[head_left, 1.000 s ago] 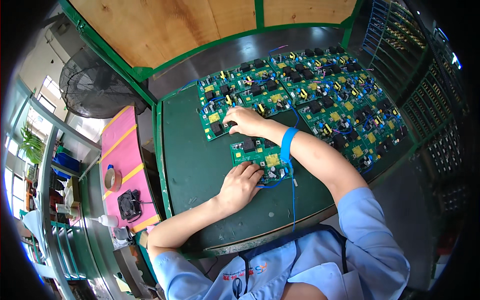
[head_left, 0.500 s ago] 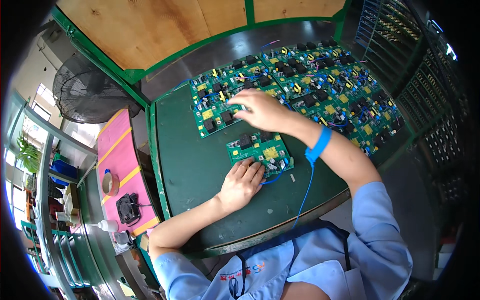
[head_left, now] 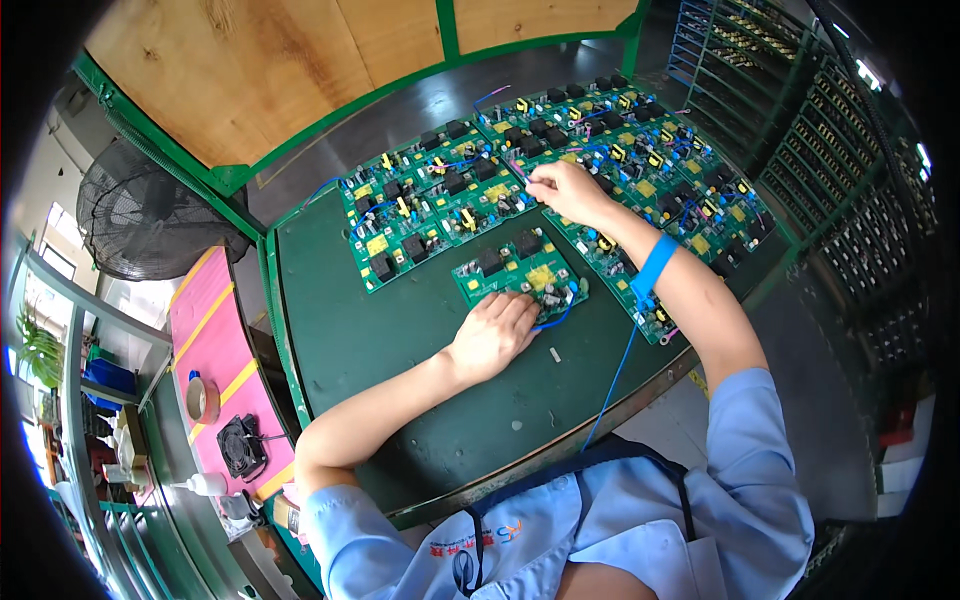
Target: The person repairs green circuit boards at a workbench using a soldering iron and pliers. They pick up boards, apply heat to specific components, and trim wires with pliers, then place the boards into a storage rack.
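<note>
A single green circuit board [head_left: 507, 271] with black, yellow and silver parts lies on the dark green tabletop [head_left: 400, 350]. My left hand [head_left: 494, 332] rests at its near edge, fingers together and curled over it, with a blue wire looping out beside them. Beyond it, my right hand [head_left: 570, 192] is over rows of similar circuit boards [head_left: 640, 186]. Its thumb and fingers are pinched on a thin purple wire [head_left: 516, 169] that sticks up among the boards. The fingertips hide the wire's lower end.
A blue wrist strap [head_left: 655, 268] trails its cord over the table's front edge. A small pale piece [head_left: 556, 354] lies near the single board. On the left are a large black fan [head_left: 150, 210] and a pink-covered bench [head_left: 212, 330]; racks of boards [head_left: 830, 140] stand at right.
My right hand has moved right across the boards, and its fingers have closed on the purple wire. My left hand stays at the single board. The whole view has shifted slightly.
</note>
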`<state>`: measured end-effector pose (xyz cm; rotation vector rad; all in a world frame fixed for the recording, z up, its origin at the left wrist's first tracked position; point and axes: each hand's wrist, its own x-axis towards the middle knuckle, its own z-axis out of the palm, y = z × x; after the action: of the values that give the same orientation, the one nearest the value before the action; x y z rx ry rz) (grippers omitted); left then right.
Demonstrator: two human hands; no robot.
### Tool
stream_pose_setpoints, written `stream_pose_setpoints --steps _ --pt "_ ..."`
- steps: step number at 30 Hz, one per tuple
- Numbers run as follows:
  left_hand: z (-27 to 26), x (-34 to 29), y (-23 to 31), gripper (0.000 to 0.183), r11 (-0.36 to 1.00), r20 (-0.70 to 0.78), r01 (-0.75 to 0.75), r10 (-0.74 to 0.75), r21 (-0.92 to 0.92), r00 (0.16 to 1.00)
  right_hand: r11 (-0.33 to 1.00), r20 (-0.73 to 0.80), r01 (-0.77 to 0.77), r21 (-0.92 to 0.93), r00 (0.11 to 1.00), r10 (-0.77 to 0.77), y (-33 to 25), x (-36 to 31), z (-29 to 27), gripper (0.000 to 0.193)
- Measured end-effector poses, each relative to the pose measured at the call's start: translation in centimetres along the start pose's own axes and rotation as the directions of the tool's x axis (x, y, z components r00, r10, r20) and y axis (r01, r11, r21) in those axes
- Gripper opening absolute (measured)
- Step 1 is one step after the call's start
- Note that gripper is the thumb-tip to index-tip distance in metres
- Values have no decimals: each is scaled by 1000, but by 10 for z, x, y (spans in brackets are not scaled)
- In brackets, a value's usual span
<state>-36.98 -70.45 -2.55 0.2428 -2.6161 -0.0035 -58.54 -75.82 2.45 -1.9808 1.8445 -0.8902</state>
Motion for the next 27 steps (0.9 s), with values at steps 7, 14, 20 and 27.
stream_pose_setpoints --steps 7,14,20,27 --pt "14 15 -9 27 999 -62 25 -28 -44 998 999 -145 -8 46 989 15 5 14 18 18" --pt "16 18 -1 25 988 -63 118 -124 -97 990 994 -16 -3 111 1000 5 4 6 18 17" --pt "19 16 9 22 961 -119 220 -242 -169 963 997 67 77 18 995 -78 -11 -22 3 24" --pt "30 26 4 24 915 -156 348 -381 -204 911 891 302 382 -245 903 -305 -3 -95 -14 40"
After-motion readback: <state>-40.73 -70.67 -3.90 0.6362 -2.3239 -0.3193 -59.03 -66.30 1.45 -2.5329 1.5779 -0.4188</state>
